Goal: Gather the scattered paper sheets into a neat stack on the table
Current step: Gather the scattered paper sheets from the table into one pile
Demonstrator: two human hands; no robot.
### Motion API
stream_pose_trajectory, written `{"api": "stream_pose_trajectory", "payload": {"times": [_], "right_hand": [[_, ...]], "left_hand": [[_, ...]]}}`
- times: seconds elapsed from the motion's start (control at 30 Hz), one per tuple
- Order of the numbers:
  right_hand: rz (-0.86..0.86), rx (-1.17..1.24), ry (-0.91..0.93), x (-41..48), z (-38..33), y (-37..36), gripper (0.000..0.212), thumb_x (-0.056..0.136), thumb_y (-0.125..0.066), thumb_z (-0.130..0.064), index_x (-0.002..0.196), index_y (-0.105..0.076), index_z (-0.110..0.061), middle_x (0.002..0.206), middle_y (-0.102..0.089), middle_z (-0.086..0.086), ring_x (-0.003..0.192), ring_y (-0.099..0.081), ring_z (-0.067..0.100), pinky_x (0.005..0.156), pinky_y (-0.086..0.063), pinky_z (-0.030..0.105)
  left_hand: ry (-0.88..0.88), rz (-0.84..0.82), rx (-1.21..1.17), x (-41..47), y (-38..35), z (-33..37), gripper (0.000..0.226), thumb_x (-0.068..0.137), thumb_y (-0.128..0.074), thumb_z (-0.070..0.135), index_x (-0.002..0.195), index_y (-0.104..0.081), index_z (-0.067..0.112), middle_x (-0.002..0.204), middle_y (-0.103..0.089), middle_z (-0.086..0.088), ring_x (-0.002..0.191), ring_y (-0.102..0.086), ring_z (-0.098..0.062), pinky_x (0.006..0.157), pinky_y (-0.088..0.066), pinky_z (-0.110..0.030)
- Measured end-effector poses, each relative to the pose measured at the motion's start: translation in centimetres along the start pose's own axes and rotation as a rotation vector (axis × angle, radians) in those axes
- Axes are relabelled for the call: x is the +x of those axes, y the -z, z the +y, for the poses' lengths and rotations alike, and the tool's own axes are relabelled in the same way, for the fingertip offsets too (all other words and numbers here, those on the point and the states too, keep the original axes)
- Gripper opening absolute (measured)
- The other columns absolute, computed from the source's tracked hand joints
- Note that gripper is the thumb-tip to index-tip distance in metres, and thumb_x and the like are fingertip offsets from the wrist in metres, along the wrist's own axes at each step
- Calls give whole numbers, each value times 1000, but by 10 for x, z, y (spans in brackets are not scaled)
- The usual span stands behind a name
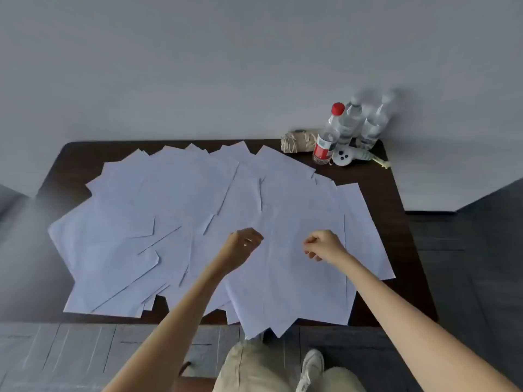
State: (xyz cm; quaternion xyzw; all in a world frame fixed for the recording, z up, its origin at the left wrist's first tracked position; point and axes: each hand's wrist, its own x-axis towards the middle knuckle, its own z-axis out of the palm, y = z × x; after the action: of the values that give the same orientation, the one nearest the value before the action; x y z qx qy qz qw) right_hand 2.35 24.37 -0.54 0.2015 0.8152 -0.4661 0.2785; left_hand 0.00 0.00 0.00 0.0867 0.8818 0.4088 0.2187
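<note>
The paper sheets (184,193) are lying scattered and overlapping across most of the dark table (396,222). They are fanning out from the left edge to near the right edge, and a few corners are hanging over the near edge in the middle. They are not yet sitting in a stack.

Both hands are hovering over the sheets a little right of the table's centre, side by side but apart, with a gap of bare paper between them. The left hand (244,244) is showing loosely curled fingers with nothing visible inside them. The right hand (322,244) is curling its fingers too, thumb lying close to the forefinger; whether it is pinching a sheet or only touching the paper cannot be told.

At the far right corner a red-capped bottle (329,134) is standing upright, with two clear bottles (363,121) just behind it against the wall. A beige folded bundle (297,141) is lying beside them, and a small white object with dark dots (343,158) is resting at the bottle's foot.
</note>
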Motion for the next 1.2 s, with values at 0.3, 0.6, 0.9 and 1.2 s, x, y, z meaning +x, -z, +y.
{"api": "stream_pose_trajectory", "payload": {"times": [0.3,0.6,0.9,1.2], "right_hand": [[480,-337,-116,4,83,-17,13,84,-65,-9,90,-54,-11,98,-51,3,79,-54,21,58,-37,28],[559,-68,-221,5,95,-18,41,78,-77,-11,108,-50,-4,117,-46,14,97,-55,28,68,-41,32],[426,426,-276,7,80,-27,41,82,-74,-6,118,-54,-3,105,-60,9,96,-62,27,84,-53,37],[403,430,-267,20,73,-42,18,81,-71,-1,94,-62,-8,99,-68,14,94,-65,30,80,-54,36]], "left_hand": [[317,-69,-5,6,-71,-41,24,91,-62,16,114,-63,8,114,-62,-8,93,-62,-19,83,-53,-33],[526,-24,-193,12,-98,-31,41,83,-74,28,113,-51,11,98,-63,-6,94,-63,-28,83,-52,-39],[409,133,110,32,-73,-24,26,92,-62,29,104,-66,7,104,-65,-14,102,-59,-34,77,-46,-37],[330,185,383,78,-43,-36,37,85,-72,29,115,-60,9,128,-40,-10,121,-37,-30,91,-40,-38]]}}
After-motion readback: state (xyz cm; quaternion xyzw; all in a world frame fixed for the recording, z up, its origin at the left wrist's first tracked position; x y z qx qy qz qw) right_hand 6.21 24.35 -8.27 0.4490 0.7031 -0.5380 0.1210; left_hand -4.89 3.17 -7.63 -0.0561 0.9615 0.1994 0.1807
